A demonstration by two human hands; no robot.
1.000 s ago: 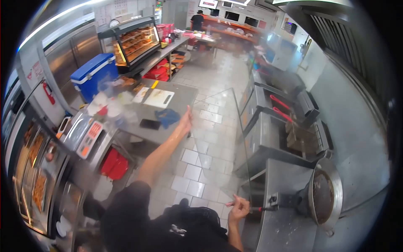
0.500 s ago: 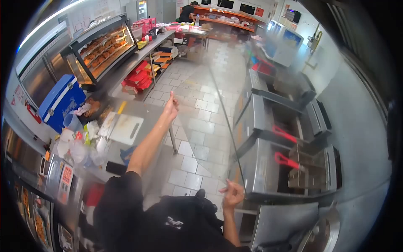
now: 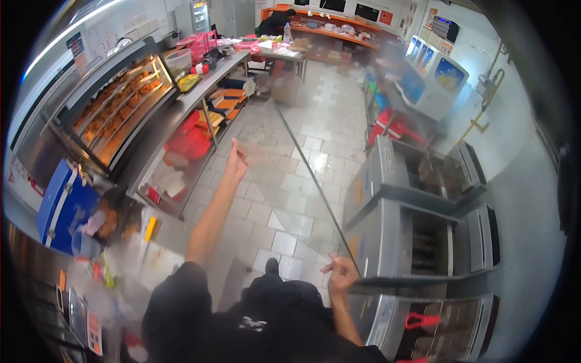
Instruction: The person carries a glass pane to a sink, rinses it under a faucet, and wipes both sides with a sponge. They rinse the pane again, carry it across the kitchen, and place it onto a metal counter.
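Note:
A clear glass pane (image 3: 314,180) is held out in front of my body, its dark edge slanting from upper left down to lower right. My left hand (image 3: 236,161), arm stretched forward, is closed at the pane's left side with the thumb pointing up. Close to my body on the right, my right hand (image 3: 342,273) grips the pane near the lower end of that dark edge, fingers curled. The floor tiles show through the glass, and its other borders are hard to make out.
Fryers (image 3: 417,236) with red-handled baskets line the right side. On the left stand a heated display case (image 3: 121,109) of fried food, a blue cooler (image 3: 66,206) and a cluttered counter (image 3: 163,266). The tiled aisle (image 3: 324,121) leads to a person (image 3: 275,23) bending at the back.
My view has moved forward along the aisle: the fryers, cooler and counter have shifted down and nearer. Both hands keep hold of the glass pane.

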